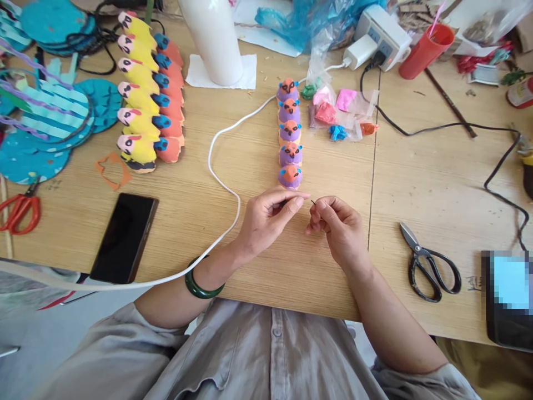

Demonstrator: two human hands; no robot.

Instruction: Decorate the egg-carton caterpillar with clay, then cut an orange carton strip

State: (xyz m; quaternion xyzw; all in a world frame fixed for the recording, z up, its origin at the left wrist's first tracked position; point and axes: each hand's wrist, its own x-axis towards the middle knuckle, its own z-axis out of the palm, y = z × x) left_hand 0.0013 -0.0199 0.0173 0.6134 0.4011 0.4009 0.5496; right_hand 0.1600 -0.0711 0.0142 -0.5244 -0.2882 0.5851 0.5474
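Note:
My left hand [268,219] is curled, its fingers and thumb pinched together just below a row of purple and orange clay owls [290,133]. My right hand [339,228] sits beside it, pinching a tiny dark piece [313,202] between thumb and forefinger. The two hands' fingertips almost meet above the wooden table [258,261]. A green bangle [202,283] circles my left wrist.
Black scissors [428,264] lie right of my hands, a black phone [124,236] to the left. A white cable [225,166] loops across the table. Yellow and orange clay birds [145,94], clay bags [337,108], red scissors [19,211] and a power strip [381,33] lie farther off.

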